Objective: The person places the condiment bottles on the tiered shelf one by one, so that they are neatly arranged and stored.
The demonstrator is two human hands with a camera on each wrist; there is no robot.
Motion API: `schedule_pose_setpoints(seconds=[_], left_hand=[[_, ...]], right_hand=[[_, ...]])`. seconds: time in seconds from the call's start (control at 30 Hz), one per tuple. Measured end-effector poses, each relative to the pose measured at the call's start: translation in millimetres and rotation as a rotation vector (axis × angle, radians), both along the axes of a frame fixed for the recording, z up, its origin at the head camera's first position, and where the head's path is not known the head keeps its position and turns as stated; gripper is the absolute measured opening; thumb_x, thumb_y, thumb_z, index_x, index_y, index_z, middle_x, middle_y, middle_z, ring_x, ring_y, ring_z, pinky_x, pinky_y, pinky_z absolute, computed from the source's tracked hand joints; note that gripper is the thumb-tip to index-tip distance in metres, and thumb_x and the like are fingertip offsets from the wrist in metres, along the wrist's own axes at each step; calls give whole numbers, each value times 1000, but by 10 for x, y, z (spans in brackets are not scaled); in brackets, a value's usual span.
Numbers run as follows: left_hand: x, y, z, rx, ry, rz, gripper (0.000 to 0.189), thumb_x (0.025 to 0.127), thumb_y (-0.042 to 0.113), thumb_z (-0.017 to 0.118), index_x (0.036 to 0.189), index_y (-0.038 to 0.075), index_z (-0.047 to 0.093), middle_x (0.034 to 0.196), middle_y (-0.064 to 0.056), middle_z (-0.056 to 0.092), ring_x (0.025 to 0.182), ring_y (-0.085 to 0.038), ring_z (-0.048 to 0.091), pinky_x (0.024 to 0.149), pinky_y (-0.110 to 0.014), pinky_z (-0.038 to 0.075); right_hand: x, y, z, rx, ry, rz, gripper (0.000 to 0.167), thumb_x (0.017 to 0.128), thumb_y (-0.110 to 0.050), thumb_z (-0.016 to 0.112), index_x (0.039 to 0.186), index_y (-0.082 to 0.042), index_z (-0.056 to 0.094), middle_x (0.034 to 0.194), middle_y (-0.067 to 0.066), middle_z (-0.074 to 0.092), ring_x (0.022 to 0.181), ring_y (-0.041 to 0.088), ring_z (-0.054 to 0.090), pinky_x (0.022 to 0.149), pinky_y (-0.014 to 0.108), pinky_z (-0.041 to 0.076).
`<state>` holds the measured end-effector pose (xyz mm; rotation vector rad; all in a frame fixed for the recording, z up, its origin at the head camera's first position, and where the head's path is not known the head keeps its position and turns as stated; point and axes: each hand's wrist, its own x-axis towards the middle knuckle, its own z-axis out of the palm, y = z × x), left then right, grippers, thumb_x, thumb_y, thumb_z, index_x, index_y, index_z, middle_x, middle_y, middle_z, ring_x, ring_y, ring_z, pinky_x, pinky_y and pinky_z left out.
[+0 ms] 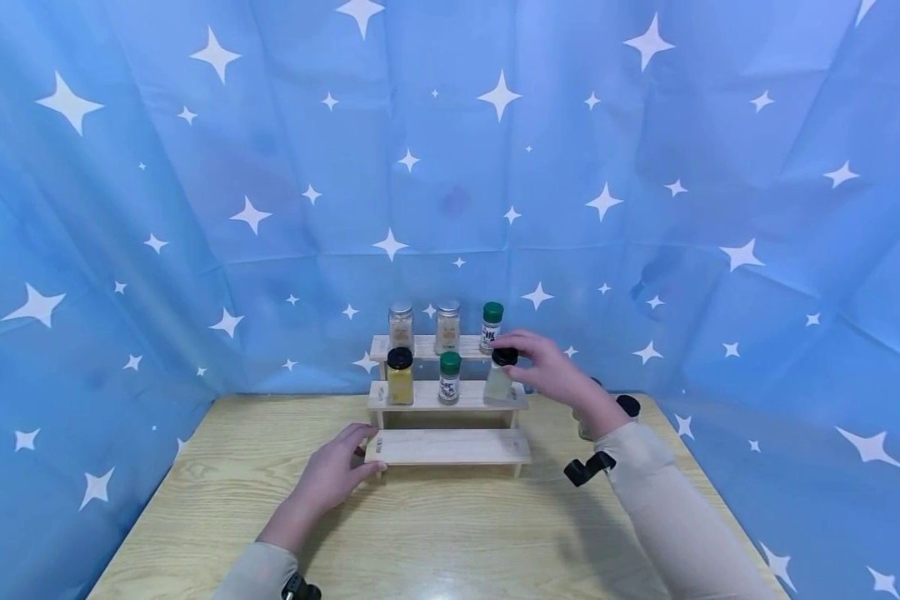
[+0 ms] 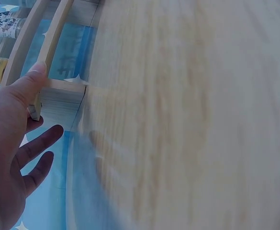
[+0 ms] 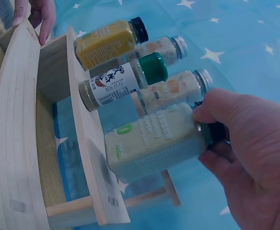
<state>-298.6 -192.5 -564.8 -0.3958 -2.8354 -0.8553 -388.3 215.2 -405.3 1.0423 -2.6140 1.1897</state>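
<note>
A three-step wooden rack stands on the table. My left hand pinches the left end of its lowest step; in the left wrist view the thumb lies on the step's front edge and the other fingers spread out. With thumb and fingers my right hand grips the black cap of a square spice jar with pale contents. That jar is at the right end of the middle step. Left of it on this step are a green-capped shaker and a black-capped jar of yellow spice.
The top step bears two silver-capped jars and a green-capped shaker. Behind my right wrist, more black-capped jars stand on the table, partly hidden. A blue star-patterned curtain hangs behind and on both sides.
</note>
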Motion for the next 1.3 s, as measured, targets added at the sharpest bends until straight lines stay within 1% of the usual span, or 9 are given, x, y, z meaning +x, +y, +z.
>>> schedule_pose_setpoints(seconds=[0.17, 0.23, 0.37, 0.47, 0.63, 0.87, 1.1, 1.2, 1.3], left_hand=[[-7, 3, -13, 1, -4, -2, 65, 98, 42, 86, 153, 16, 64, 152, -1, 65, 110, -16, 73, 97, -48, 63], [-11, 2, -20, 1, -4, -2, 66, 98, 43, 86, 153, 16, 64, 152, -1, 65, 109, -16, 73, 97, -48, 63], [-11, 0, -21, 0, -1, -3, 66, 98, 43, 86, 154, 16, 63, 152, -1, 65, 110, -16, 73, 97, -48, 63], [-7, -2, -13, 0, 2, -3, 66, 98, 42, 86, 154, 16, 64, 152, -1, 65, 109, -15, 73, 97, -47, 63], [-6, -7, -7, -6, 12, -4, 65, 97, 41, 87, 153, 16, 64, 151, 0, 65, 108, -14, 72, 94, -46, 63], [-15, -5, -9, 1, -9, -3, 67, 97, 42, 87, 154, 16, 64, 153, -1, 65, 109, -15, 73, 97, -47, 63], [-11, -3, -33, 8, 9, -7, 66, 97, 42, 87, 153, 15, 64, 152, -2, 65, 108, -15, 73, 96, -48, 63], [-11, -7, -37, 4, 22, -5, 66, 97, 42, 87, 153, 15, 64, 152, -2, 65, 107, -15, 73, 95, -47, 64], [-9, -11, -30, -2, 15, -2, 66, 97, 41, 88, 153, 15, 64, 153, -1, 65, 108, -14, 73, 96, -46, 63]], right_hand=[[-26, -49, 14, 25, -40, 25, 50, 102, 6, 73, 150, -7, 68, 153, 16, 61, 136, 41, 63, 110, 59, 57], [-40, -56, 13, 28, -65, 34, 50, 102, 6, 72, 151, -5, 67, 154, 16, 60, 136, 41, 63, 111, 62, 55], [-68, -48, 10, 26, -95, 50, 50, 102, 7, 70, 152, -2, 65, 156, 18, 59, 139, 42, 61, 115, 62, 53], [-96, -39, 3, 18, -102, 70, 50, 102, 6, 71, 152, -3, 65, 157, 18, 58, 140, 42, 61, 116, 59, 52], [-131, -28, -31, 4, -114, 93, 50, 104, 4, 70, 153, -6, 65, 161, 17, 56, 143, 41, 58, 116, 60, 51], [-130, -7, -95, -54, -149, 110, 50, 106, 6, 67, 155, -4, 63, 163, 19, 52, 146, 43, 56, 115, 62, 52], [-130, 0, -141, -81, -161, 101, 51, 105, 6, 70, 155, -5, 63, 163, 17, 53, 148, 43, 54, 118, 63, 49], [-111, 5, -143, -90, -148, 84, 52, 105, 4, 72, 155, -5, 63, 163, 15, 54, 148, 42, 53, 120, 64, 46], [-80, 33, -145, -95, -135, 48, 51, 105, 1, 74, 155, -6, 63, 164, 13, 54, 151, 40, 50, 124, 64, 42]])
